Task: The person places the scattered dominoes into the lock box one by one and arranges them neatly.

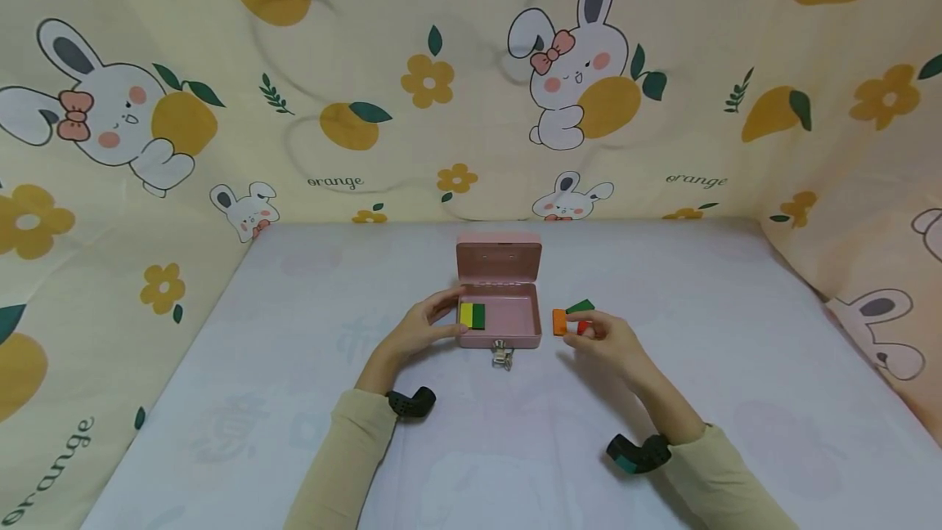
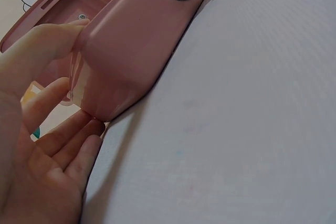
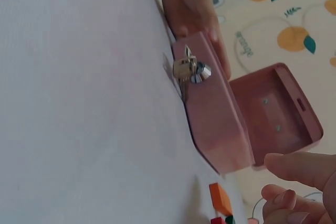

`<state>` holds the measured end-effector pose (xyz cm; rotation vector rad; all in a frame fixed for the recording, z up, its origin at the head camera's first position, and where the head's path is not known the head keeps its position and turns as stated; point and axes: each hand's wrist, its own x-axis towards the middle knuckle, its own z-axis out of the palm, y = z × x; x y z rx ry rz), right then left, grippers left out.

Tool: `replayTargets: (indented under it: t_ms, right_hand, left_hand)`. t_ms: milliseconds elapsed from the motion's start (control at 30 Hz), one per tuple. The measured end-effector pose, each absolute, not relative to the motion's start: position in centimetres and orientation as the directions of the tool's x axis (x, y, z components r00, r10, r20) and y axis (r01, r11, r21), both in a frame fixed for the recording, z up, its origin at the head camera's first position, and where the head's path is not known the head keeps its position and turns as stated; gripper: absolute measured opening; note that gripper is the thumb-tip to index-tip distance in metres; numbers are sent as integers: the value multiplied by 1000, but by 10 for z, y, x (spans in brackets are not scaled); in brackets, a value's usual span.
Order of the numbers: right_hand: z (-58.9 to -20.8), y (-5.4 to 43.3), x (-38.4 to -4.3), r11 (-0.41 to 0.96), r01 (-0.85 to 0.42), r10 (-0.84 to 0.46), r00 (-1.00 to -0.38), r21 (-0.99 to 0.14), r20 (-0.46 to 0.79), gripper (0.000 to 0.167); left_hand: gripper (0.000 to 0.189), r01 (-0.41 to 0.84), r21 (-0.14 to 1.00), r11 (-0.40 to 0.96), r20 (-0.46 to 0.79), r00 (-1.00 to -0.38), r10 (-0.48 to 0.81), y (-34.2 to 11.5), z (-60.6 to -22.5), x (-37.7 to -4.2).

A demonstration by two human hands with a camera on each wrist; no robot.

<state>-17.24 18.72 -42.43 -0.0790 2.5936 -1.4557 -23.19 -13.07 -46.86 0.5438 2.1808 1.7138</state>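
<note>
A pink metal cash box (image 1: 521, 343) stands on the table with its lid (image 1: 499, 262) raised. Inside, against its left wall, a yellow block (image 1: 467, 315) and a green block (image 1: 479, 316) lie side by side. My left hand (image 1: 416, 327) holds the box by its left end, thumb toward the front corner and fingers toward the back. Right of the box, my right hand (image 1: 612, 343) hovers over an orange block (image 1: 559, 322), a red block (image 1: 584, 327) and another green block (image 1: 580, 306). In the right wrist view nothing shows between its thumb and fingers, and the orange block (image 3: 220, 199) lies apart below them.
Keys (image 1: 503, 358) hang from the lock on the box's front. A white cloth (image 1: 456, 448) covers the table. Behind it rises a cream curtain (image 1: 471, 129) printed with rabbits and oranges. Each wrist wears a dark band, such as the right wristband (image 1: 639, 455).
</note>
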Motion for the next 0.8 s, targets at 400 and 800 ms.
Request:
replayTargets:
  t_ms: [400,800]
  right_hand:
    - [-435,203,-179,574,83,-84,-984,-814,-160,45]
    - [-437,216,-184,600,99,-58,-984,-794,-166,51]
  left_hand:
    - [70,100,973,207,-11,-881,474,-130,-468,-231]
    - [70,100,973,206,-11,-879,477,-131,-468,-232]
